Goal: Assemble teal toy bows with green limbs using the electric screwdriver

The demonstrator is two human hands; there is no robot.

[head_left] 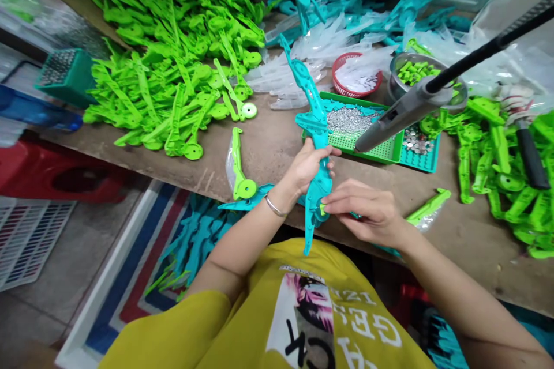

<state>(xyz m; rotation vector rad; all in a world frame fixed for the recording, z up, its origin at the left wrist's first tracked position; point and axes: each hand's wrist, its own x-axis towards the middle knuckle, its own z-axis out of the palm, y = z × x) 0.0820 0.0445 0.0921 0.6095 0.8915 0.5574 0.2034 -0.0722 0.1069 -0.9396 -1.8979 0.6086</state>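
My left hand (309, 166) is wrapped round the middle of a long teal plastic bow-shaped part (318, 115), which stands nearly upright over the table's front edge. Near its lower end, my right hand (366, 207) pinches a small bright green plastic piece (322, 208) against the teal part. A green plastic arm (237, 167) with a round end and a clear plastic blade lies left of my left hand. To the right of my right hand lies a similar green arm (428, 207). Another teal part (246, 200) lies partly under my left forearm.
A large heap of green arms (173, 69) fills the back left. A green tray (385, 153) of small metal pieces, a red basket (346, 90) and a metal bowl (393, 89) stand behind my hands. A grey rod-shaped tool (389, 118) on a black cable hangs above the tray.
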